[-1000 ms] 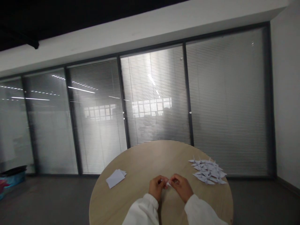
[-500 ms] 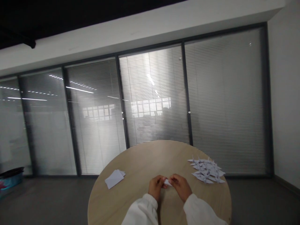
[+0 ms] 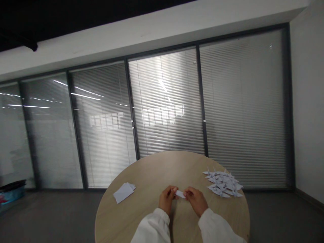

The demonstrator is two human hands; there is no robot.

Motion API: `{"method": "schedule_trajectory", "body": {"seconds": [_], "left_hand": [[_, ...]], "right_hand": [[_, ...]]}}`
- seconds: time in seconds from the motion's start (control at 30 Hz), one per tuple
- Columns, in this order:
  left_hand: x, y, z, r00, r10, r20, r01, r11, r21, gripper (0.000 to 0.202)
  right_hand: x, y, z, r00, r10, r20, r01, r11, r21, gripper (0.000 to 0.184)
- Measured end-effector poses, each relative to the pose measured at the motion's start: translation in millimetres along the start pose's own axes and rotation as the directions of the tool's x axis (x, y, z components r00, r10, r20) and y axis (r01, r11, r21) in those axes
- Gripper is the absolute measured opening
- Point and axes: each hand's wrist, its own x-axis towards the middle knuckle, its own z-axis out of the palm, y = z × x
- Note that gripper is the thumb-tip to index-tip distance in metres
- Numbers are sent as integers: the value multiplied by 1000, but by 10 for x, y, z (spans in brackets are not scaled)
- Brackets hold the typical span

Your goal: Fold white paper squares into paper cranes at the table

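Observation:
A small folded piece of white paper (image 3: 180, 194) is stretched between my two hands above the near middle of the table. My left hand (image 3: 167, 199) pinches its left end, fingers closed. At the other end, my right hand (image 3: 196, 199) grips it between thumb and fingertips. The exact folds are too small to make out. To the right lies a heap of folded white paper cranes (image 3: 224, 184), pointed wings and necks sticking up. Left of my hands rests a small stack of white paper sheets (image 3: 124, 193), slightly fanned.
The round wooden table (image 3: 174, 165) has its curved far edge close to a glass partition with blinds (image 3: 167, 135). On the floor at far left stands a blue bin with a black liner (image 3: 13, 193). A white wall (image 3: 307, 111) rises at the right.
My hands have drawn slightly apart, so more of the folded paper shows between them. The cranes and the sheet stack have stayed in place.

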Motion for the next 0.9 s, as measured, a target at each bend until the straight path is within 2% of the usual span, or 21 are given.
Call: {"method": "schedule_trajectory", "body": {"seconds": [0.1, 0.17, 0.37, 0.5, 0.6, 0.8, 0.9], "left_hand": [[10, -6, 19, 1000, -10, 12, 11, 996, -93, 47], [11, -21, 27, 1000, 5, 28, -2, 995, -98, 56], [19, -68, 16, 999, -32, 20, 34, 996, -87, 45], [16, -73, 0, 1000, -18, 1, 18, 999, -43, 36], [8, -69, 2, 1000, -19, 1, 19, 1000, 0, 36], [-10, -52, 30, 999, -31, -39, 34, 996, 86, 39], [-15, -54, 37, 999, -32, -40, 37, 988, 147, 41]], "right_hand": [[7, 37, 11, 1000, 25, -9, -24, 997, 73, 19], [13, 57, 25, 999, 34, 1, -34, 992, 122, 19], [7, 42, 53, 999, 4, 41, -10, 987, 159, 21], [-18, -5, 43, 996, -69, 54, 66, 996, 53, 17], [-22, -25, 30, 991, -130, 10, 130, 991, -14, 14], [-14, -24, 20, 950, -308, -52, 305, 951, -60, 11], [-17, -41, 19, 944, -327, -48, 324, 944, -64, 9]]}}
